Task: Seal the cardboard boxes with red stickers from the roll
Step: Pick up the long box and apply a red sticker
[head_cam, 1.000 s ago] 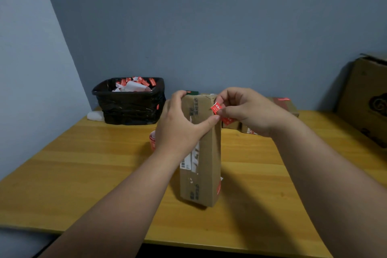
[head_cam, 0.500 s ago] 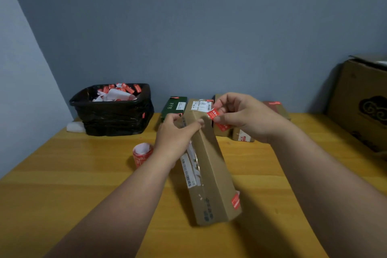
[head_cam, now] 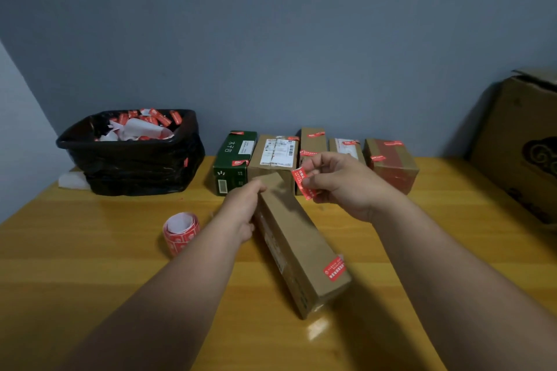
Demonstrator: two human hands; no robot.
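Our left hand (head_cam: 241,208) grips the far end of the long cardboard box (head_cam: 297,245) lying on the desk (head_cam: 90,265); our right hand (head_cam: 340,184) pinches 1 red sticker (head_cam: 302,182) just above it. Left sits the roll (head_cam: 180,232); behind, 5 stickered boxes (head_cam: 274,156).

I could read only the white characters 木子吉 on top of the green box (head_cam: 233,156), beyond my left fingers (head_cam: 259,190). The print on the red sticker (head_cam: 303,183) pinched in my right fingers (head_cam: 310,182) was too small to read.
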